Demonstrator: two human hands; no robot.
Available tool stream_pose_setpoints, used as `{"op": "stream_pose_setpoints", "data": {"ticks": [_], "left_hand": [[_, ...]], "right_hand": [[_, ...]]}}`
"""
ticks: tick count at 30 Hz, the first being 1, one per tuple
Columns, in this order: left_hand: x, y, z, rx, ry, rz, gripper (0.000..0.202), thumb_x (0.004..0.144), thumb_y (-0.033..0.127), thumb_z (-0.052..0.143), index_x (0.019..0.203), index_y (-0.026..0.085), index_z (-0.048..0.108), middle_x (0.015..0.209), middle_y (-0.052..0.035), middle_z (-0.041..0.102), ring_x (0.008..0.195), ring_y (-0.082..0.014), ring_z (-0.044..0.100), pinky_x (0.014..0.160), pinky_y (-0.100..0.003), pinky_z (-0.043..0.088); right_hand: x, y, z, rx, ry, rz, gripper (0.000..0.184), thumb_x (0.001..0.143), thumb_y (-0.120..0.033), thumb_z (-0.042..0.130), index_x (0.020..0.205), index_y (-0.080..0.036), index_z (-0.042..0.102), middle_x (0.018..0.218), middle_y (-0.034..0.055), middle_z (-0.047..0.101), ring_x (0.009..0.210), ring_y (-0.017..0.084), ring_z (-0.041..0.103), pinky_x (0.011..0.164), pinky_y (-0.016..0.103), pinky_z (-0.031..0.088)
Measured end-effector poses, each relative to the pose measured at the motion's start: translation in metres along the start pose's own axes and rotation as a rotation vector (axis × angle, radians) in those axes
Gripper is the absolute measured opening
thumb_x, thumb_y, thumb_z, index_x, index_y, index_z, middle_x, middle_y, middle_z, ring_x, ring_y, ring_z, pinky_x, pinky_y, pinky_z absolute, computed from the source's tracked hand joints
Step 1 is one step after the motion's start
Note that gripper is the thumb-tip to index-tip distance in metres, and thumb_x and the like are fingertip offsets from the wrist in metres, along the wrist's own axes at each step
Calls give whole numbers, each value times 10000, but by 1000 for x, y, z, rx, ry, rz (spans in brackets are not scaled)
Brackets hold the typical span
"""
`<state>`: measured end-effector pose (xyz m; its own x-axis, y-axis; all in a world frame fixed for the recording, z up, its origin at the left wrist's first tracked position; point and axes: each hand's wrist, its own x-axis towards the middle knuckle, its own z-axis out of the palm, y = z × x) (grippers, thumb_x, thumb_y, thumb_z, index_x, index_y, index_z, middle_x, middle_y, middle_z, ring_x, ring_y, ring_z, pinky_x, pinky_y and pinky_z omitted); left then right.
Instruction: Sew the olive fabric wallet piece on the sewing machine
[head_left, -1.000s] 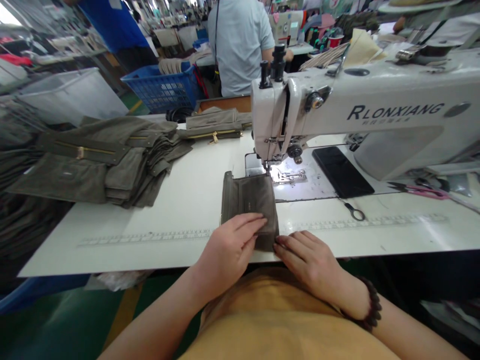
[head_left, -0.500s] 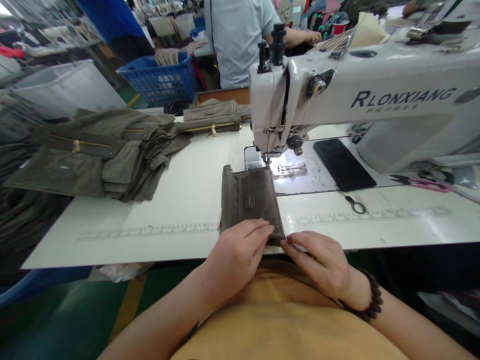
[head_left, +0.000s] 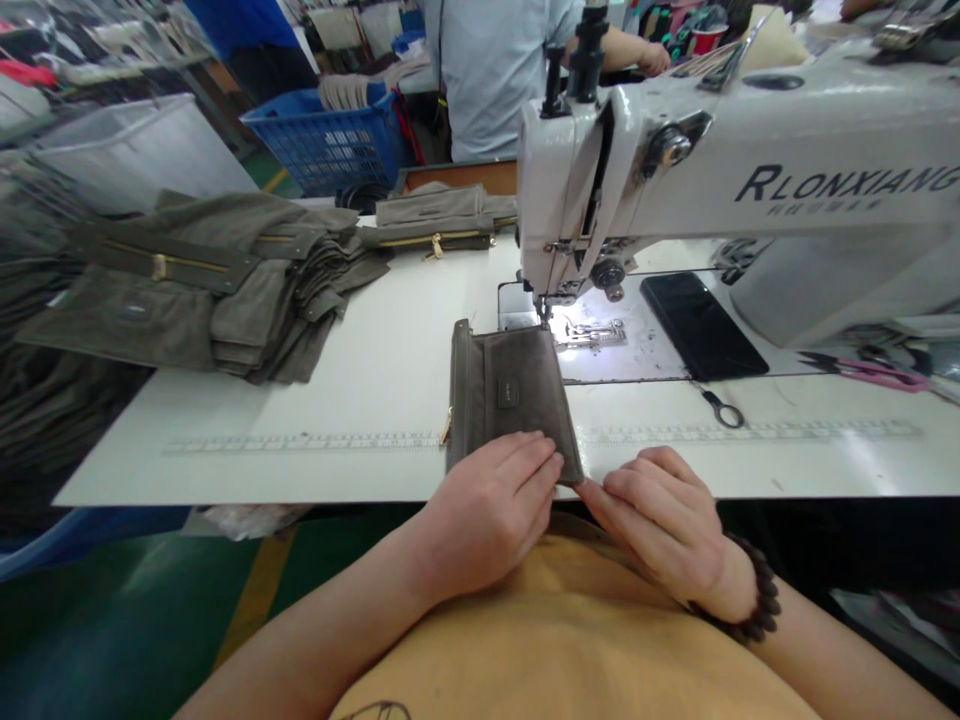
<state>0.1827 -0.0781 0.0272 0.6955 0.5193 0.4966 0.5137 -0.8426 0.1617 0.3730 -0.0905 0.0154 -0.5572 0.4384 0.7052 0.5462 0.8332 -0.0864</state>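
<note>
An olive-brown fabric bag piece [head_left: 525, 365] lies on the sewing table, with a small label on it and a gold zipper pull at its left edge. Its far right corner is at the needle and presser foot of the sewing machine [head_left: 570, 210]. Over its near edge, my left hand [head_left: 499, 505] is closed, fingers together on the fabric, thumb hidden. My right hand [head_left: 660, 515] pinches the near right corner between thumb and forefinger, its other fingers curled.
A pile of similar pieces [head_left: 247, 280] is at the left; more zippered pieces [head_left: 435, 222] lie behind. A phone [head_left: 701, 325], a black ring [head_left: 724, 410] and pink-handled scissors [head_left: 870, 370] lie right. A blue basket [head_left: 330, 140] and a person [head_left: 487, 80] are beyond the table.
My view has shifted slightly, moving the scene a little right. My right fingers have curled in more tightly at the corner. The bag piece stays by the needle.
</note>
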Motion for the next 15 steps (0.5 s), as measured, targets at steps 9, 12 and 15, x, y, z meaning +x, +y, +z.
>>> {"op": "stream_pose_setpoints", "data": {"ticks": [9,12,15], "left_hand": [[-1,0,1,109,11,40,219,794,71,446,940,0,594,952,-149,629,911,-232,579,815,-348,514],[0,0,1,116,0,41,233,801,69,422,946,2,592,952,-147,628,906,-228,581,808,-342,515],[0,1,1,130,1,50,245,809,65,396,944,5,591,947,-144,630,900,-223,584,803,-339,516]], "right_hand": [[-8,4,0,-10,16,37,145,712,-38,584,853,-73,580,663,41,521,600,115,423,515,279,313],[-10,7,1,-44,9,51,208,716,-54,587,922,-77,573,720,62,548,631,125,440,535,284,337],[-5,7,1,-85,-26,2,194,764,-59,523,954,-61,562,718,73,579,622,129,461,530,287,342]]}}
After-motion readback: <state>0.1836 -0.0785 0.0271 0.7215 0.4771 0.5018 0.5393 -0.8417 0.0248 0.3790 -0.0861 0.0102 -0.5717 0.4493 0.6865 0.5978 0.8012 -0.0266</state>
